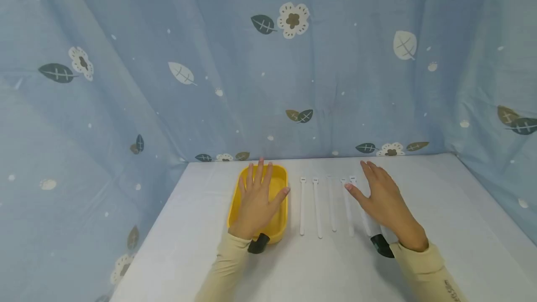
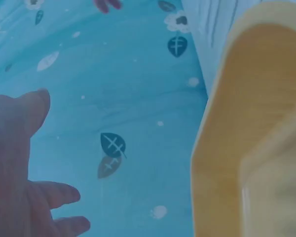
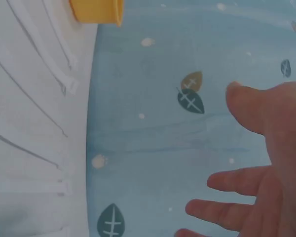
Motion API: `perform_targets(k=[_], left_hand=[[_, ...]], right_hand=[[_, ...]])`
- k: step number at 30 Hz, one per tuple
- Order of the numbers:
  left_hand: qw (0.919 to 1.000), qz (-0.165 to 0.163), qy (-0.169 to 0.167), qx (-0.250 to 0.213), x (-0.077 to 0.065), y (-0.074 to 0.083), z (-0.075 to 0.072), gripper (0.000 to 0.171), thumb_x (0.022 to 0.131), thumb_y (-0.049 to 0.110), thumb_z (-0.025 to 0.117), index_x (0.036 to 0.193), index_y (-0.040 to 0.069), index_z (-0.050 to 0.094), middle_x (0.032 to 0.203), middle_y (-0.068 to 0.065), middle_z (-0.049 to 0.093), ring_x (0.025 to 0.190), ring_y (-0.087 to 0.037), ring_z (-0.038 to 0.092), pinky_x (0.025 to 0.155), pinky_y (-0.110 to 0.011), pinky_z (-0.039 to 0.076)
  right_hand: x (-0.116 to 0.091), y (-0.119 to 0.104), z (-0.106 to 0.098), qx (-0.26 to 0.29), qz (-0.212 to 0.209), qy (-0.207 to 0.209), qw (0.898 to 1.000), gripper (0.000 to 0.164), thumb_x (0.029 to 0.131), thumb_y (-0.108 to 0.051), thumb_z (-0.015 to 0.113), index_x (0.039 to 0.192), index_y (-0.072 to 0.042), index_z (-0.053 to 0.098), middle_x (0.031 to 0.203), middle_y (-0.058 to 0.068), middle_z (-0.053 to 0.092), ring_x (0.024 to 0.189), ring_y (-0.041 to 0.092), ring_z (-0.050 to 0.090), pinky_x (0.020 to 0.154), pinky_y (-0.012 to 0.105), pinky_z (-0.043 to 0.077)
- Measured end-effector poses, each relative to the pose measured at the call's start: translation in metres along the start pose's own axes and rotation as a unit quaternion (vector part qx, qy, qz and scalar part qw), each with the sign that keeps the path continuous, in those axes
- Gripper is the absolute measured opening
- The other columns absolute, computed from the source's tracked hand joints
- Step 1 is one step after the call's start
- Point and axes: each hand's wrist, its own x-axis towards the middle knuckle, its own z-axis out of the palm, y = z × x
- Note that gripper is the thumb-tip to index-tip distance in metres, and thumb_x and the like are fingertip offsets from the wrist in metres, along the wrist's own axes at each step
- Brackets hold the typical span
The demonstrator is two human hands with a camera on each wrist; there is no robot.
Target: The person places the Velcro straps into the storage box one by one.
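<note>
My left hand (image 1: 256, 204) hovers over a yellow plastic tray (image 1: 287, 213), its fingers spread and straight, holding nothing. To the right of the tray, several white cable ties (image 1: 317, 209) lie side by side in a row, their square heads toward the back. Above the right end of that row is my right hand (image 1: 383, 202), fingers extended and thumb apart; it partly hides the last ties. In the right wrist view the same hand (image 3: 281, 153) has nothing in its grasp, with the ties (image 3: 29, 186) below at the left.
A white cloth (image 1: 180, 241) covers the table. Blue curtain fabric (image 1: 335, 69) with leaf and flower prints hangs behind it and at both sides. Dark wrist devices (image 1: 258, 243) sit on both wrists, below beige sleeves.
</note>
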Motion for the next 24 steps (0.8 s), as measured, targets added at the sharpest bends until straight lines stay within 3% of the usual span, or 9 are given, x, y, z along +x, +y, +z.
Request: perform_targets(k=[5,9,13,17,24], left_hand=[[0.9965,-0.001,-0.01,-0.083,-0.005,-0.013,-0.011,0.087,0.102,0.059,0.054,0.165,0.01,0.022,0.176,-0.006,0.005,0.163,-0.04,0.003,0.128,-0.074,0.002],[0.9922,-0.011,-0.008,-0.124,-0.012,-0.027,-0.014,0.089,0.099,0.056,0.061,0.164,0.007,0.025,0.176,-0.006,0.009,0.163,-0.04,0.005,0.129,-0.074,0.002],[0.9869,-0.04,-0.005,-0.157,-0.02,-0.042,-0.019,0.092,0.096,0.055,0.067,0.164,0.009,0.028,0.175,-0.005,0.014,0.162,-0.039,0.011,0.13,-0.071,0.011],[0.9825,-0.066,0.004,-0.174,-0.024,-0.056,-0.023,0.091,0.094,0.054,0.07,0.163,0.009,0.031,0.173,-0.009,0.021,0.16,-0.039,0.021,0.129,-0.067,0.023],[0.9712,-0.131,-0.017,-0.198,-0.032,-0.072,-0.024,0.098,0.09,0.058,0.073,0.164,0.013,0.027,0.173,-0.011,0.022,0.16,-0.041,0.022,0.129,-0.068,0.022]], right_hand=[[0.0,0.011,-0.006,0.07,0.024,-0.002,0.997,0.078,0.105,-0.045,0.057,0.155,0.011,0.034,0.158,0.039,0.034,0.142,0.061,0.033,0.112,0.079,0.034],[-0.003,0.018,-0.009,0.092,0.048,0.011,0.994,0.07,0.107,-0.04,0.055,0.154,0.01,0.037,0.154,0.038,0.039,0.137,0.057,0.042,0.107,0.075,0.043],[-0.004,0.023,-0.008,0.103,0.061,0.042,0.992,0.059,0.108,-0.029,0.055,0.149,0.011,0.044,0.145,0.036,0.048,0.123,0.051,0.055,0.096,0.067,0.055],[-0.004,0.029,-0.006,0.104,0.07,0.066,0.99,0.056,0.107,-0.028,0.055,0.145,0.013,0.048,0.136,0.035,0.054,0.116,0.051,0.06,0.091,0.065,0.058],[-0.004,0.039,-0.003,0.105,0.099,0.073,0.987,0.055,0.107,-0.029,0.056,0.143,0.012,0.05,0.132,0.035,0.058,0.113,0.05,0.062,0.086,0.063,0.06]])
